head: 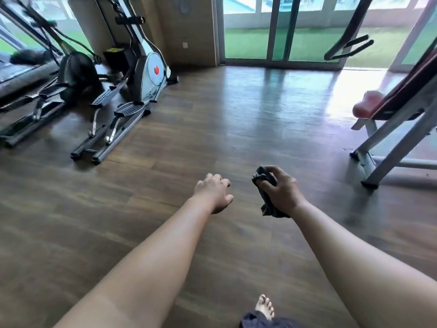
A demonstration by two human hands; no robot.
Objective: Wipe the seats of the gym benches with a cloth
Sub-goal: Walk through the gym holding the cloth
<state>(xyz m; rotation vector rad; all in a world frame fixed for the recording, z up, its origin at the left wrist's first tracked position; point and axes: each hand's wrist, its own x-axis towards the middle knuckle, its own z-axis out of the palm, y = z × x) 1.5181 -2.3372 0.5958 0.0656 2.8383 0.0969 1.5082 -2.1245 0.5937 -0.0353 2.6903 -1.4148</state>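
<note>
My right hand [281, 192] is closed around a crumpled dark grey cloth [267, 183], held out over the wooden floor in the middle of the view. My left hand [214, 194] hangs beside it, a little to the left, holding nothing, its fingers loosely curled. A gym bench [402, 100] with a dark red inclined pad, a red roller pad [369, 102] and a white metal frame stands at the right edge, well away from both hands. Part of the bench runs out of view.
Two elliptical trainers [142, 74] stand at the back left. Glass sliding doors [279, 29] fill the far wall. Black handles of another machine [347, 47] hang at upper right. Brown plank floor [212, 129] spreads between them. My bare foot [264, 306] shows at the bottom.
</note>
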